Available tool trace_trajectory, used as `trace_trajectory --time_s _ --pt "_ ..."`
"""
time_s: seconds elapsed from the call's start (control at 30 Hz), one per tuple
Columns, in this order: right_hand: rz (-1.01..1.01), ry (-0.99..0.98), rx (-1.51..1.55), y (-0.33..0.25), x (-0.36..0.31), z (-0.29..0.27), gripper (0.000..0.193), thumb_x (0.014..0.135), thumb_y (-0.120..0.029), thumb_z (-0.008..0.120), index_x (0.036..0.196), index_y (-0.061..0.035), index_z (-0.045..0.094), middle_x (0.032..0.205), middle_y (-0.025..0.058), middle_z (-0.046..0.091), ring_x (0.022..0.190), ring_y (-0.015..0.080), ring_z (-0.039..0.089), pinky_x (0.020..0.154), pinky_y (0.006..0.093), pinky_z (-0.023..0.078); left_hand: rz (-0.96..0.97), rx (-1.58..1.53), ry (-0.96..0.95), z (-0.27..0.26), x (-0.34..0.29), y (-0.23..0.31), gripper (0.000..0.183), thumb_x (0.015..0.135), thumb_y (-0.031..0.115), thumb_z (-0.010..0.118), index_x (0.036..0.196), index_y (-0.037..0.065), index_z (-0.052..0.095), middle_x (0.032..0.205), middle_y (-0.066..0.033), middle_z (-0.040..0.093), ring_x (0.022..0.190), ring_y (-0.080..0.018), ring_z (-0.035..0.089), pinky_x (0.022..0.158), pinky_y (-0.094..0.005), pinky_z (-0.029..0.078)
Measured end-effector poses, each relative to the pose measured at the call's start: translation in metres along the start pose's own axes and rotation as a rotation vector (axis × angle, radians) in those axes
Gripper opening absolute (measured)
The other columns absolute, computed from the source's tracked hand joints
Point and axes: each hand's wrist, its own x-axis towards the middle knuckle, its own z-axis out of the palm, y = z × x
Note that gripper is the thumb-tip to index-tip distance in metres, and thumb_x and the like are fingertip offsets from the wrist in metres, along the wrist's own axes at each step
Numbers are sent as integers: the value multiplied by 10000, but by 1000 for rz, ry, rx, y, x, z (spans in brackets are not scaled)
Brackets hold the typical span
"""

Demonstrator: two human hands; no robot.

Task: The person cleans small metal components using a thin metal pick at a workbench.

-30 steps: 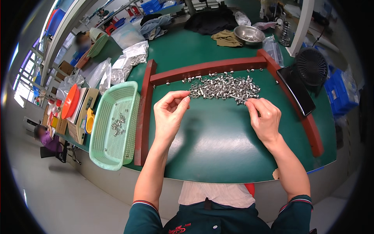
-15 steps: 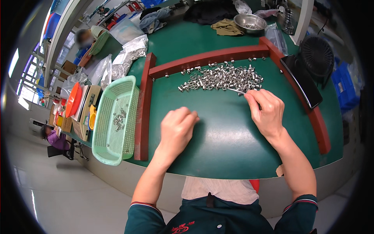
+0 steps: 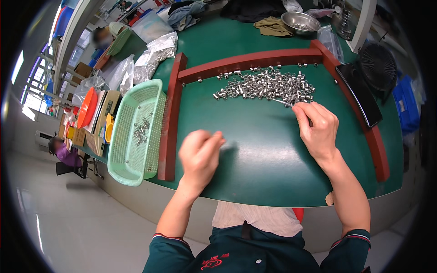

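Observation:
My right hand [image 3: 320, 129] pinches a thin metal rod [image 3: 283, 103], whose far end points left into the near edge of the pile. That pile is small shiny metal rings [image 3: 264, 85], short and tube-like, spread over the green table [image 3: 255, 173]. Left of it and nearer to me, my left hand [image 3: 198, 157] hovers over the table with curled fingers and the thumb side facing right. Motion blurs it, and whatever its fingers hold, if anything, is hidden. A light green plastic basket [image 3: 162, 102] farther left contains some small metal pieces [image 3: 141, 132].
A dark red frame [image 3: 250, 60] borders the pile at the back and both sides. A black phone-like device [image 3: 359, 93] leans on its right bar, beside a black fan [image 3: 378, 67]. Bagged parts [image 3: 157, 54] lie back left; a metal bowl [image 3: 300, 20] stands at the back.
My left hand has moved a little left and toward me, its fingers still curled. The right hand keeps its pinch on the rod by the pile. The whole view has shifted slightly.

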Motion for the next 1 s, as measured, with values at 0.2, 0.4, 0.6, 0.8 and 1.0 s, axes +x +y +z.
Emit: trace_trajectory --time_s 0.2,0.4,0.6,0.8,1.0 --pt "25 -7 33 2 -1 -2 55 704 -67 651 701 -37 605 586 75 554 502 230 524 461 309 398 -560 -606 -254 -14 15 10 71 756 37 605 820 8 611 679 -56 567 596 -139 555 545 -255 440" --pt "81 -30 104 0 -2 -1 49 716 -66 644 718 -30 611 581 83 550 496 233 523 453 308 394 -1278 -1832 -311 18 19 -8 131 824 84 548 937 18 548 820 -75 562 667 -100 519 643 -217 453" --pt "79 -101 74 -4 0 0 46 713 -60 643 719 -26 612 572 81 543 486 229 516 445 306 388 -1293 -1880 -263 35 6 -12 142 849 119 526 951 20 523 803 -69 569 667 -97 535 653 -228 462" --pt "91 -160 78 -7 -2 2 41 700 -37 643 710 -25 606 537 70 512 454 215 486 426 308 368 -1278 -1909 -252 30 6 -13 207 848 115 523 1011 -13 515 808 -63 564 673 -91 533 652 -223 455" --pt "66 -163 86 -9 -2 3 37 698 -28 641 712 -24 607 531 65 505 435 197 466 413 296 355 -1200 -1916 -190 26 4 -15 215 831 81 537 1022 -16 522 833 -73 564 707 -102 531 677 -228 450"
